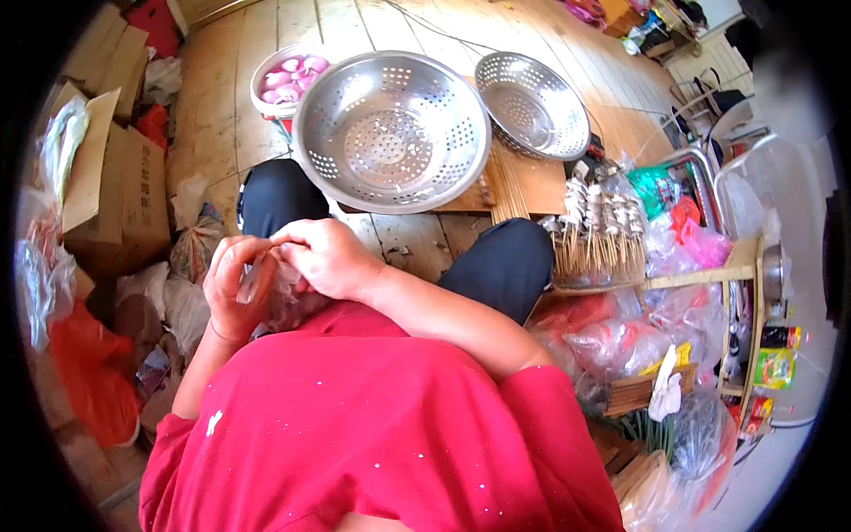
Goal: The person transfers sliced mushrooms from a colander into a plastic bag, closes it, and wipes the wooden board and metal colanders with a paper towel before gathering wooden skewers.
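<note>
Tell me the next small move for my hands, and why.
Perhaps ease the right hand gently away from the left hand to spread the clear plastic: both hands meet at it, it looks crumpled between them, and I can't make out any opening.

Thin, translucent plastic (285, 300), crumpled and wrinkled, is bunched between the left hand (234, 282) and the right hand (330, 257), its loose folds spreading below them; whether it is a bag cannot be told.
</note>
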Demonstrator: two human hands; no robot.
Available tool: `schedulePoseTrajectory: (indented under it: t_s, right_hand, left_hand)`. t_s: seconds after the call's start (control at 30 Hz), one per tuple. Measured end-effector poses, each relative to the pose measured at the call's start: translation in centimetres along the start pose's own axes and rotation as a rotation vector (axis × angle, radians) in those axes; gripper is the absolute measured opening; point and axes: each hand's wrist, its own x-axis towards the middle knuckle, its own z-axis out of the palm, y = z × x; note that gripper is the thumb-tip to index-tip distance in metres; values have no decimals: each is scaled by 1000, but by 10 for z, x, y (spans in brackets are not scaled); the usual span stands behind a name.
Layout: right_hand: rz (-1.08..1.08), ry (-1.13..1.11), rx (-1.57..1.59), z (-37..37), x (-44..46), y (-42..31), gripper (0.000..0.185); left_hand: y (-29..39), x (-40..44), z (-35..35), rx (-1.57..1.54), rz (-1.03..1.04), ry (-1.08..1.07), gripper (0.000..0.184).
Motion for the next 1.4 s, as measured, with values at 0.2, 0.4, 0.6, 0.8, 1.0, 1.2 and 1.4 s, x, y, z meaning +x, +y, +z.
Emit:
schedulePoseTrajectory:
  t_s: [0.2, 0.4, 0.6, 0.8, 1.0, 1.2, 1.4]
  right_hand:
    - [282, -124, 197, -6, -11, -16, 13]
    - [30, -15, -159, -2, -10, 3, 11]
    - [70, 108, -220, -1, -8, 14, 2]
    - [191, 94, 2, -1, -2, -1, 6]
    - [230, -27, 60, 6, -5, -7, 7]
    - [119, -69, 40, 6, -5, -10, 6]
    - [28, 164, 256, -5, -4, -32, 11]
  left_hand:
    - [-17, -7, -12, -100, -148, -216, 15]
    - [-18, -9, -15, -81, -28, -220, 11]
    - [-19, -33, -29, -117, -42, -277, 13]
    - [-16, -36, -31, -213, -249, -273, 16]
    - [-9, -28, -20, -5, -340, -258, 15]
    - [-23, -35, -13, -155, -165, -256, 9]
    - [-34, -25, -46, -350, -321, -103, 16]
